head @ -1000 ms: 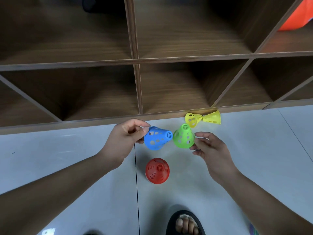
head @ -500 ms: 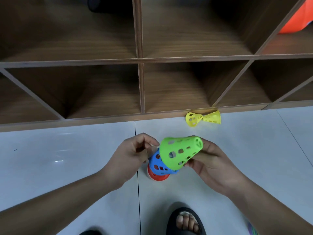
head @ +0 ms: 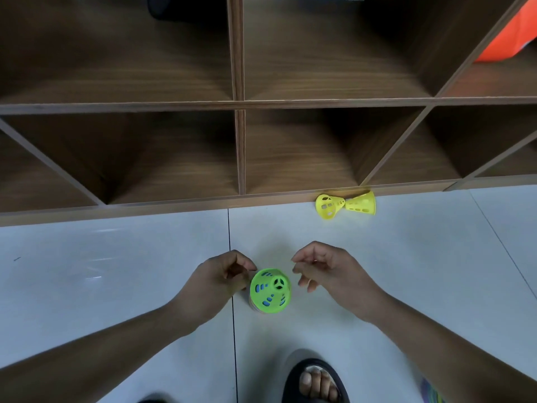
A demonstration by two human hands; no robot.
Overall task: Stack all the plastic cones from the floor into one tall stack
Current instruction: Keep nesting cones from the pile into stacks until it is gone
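Counting cones on the white tiled floor (head: 116, 286) gives one stack and two strays. The stack (head: 257, 306) stands upright near the middle of the view, just right of a dark grout line (head: 231, 242). A green cone (head: 270, 290) tops it, narrow end up. A blue cone (head: 265, 301) shows only through the green one's holes. A thin darker edge peeks out at the base on the near left, too little to say what colour it is.

Two yellow cones (head: 329, 206) lie on their sides farther off to the right, against the foot of the wooden shelf unit (head: 238, 155). They meet narrow end to narrow end, and the right one (head: 361, 203) has its wide mouth facing right.

Both hands flank the stack. The left hand (head: 220, 279) sits just beside the green cone's left edge with fingers curled and tips bunched. I cannot tell whether they touch or pinch the rim. The right hand (head: 328, 269) hovers a little apart on the right with its fingers loosely bent and nothing in them.

One foot in a black sandal (head: 315, 382) stands on the near side of the stack. One orange object (head: 508, 33) fills part of an upper right compartment. Floor between the stack and the yellow pair is bare tile.
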